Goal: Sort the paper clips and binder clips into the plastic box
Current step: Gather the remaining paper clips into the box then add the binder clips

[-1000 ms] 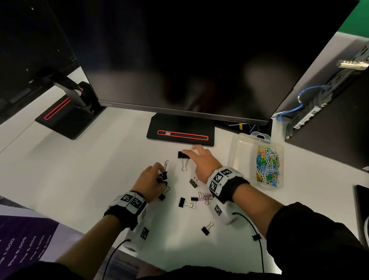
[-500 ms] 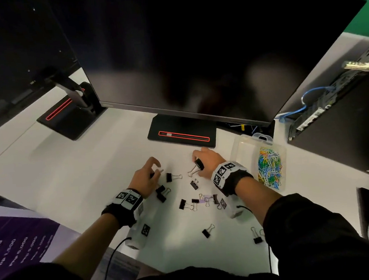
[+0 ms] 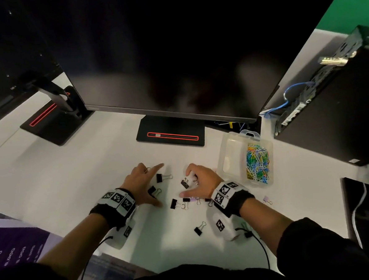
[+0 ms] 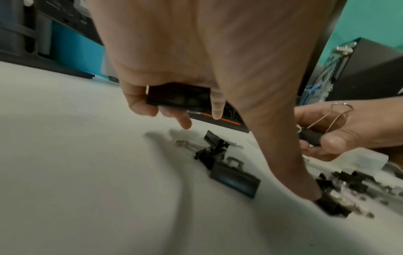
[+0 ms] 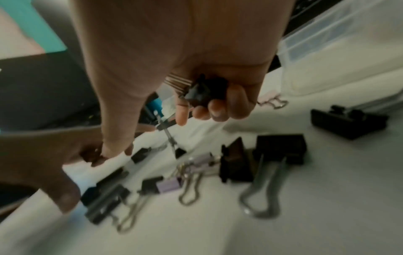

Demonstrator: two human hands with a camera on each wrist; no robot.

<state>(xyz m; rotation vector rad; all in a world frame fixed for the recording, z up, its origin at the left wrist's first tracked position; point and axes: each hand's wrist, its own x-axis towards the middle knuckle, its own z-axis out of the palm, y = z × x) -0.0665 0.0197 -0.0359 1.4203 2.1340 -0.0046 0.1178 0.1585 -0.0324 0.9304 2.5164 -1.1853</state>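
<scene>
Several black binder clips (image 3: 159, 177) and a few lilac ones (image 3: 266, 199) lie scattered on the white desk (image 3: 51, 182). My left hand (image 3: 158, 184) hovers spread over two black clips and holds nothing. Its thumb (image 4: 305, 188) touches down beside a black clip (image 4: 331, 207). My right hand (image 3: 186, 183) curls its fingers round a black binder clip (image 5: 207, 91), just above the pile. The clear plastic box (image 3: 226, 156) stands open to the right. Its right compartment holds coloured paper clips (image 3: 257, 164); its left one looks empty.
A black monitor (image 3: 173, 53) with its stand base (image 3: 170, 136) rises just behind the hands. A second monitor stand (image 3: 53, 125) is at the left, a dark computer case (image 3: 340, 107) behind the box. A lone black clip (image 3: 198, 229) lies near the desk's front edge.
My left hand has let go of the clips it held a second ago and spread open over them. My right hand picked up a black clip and drew it back toward the pile.
</scene>
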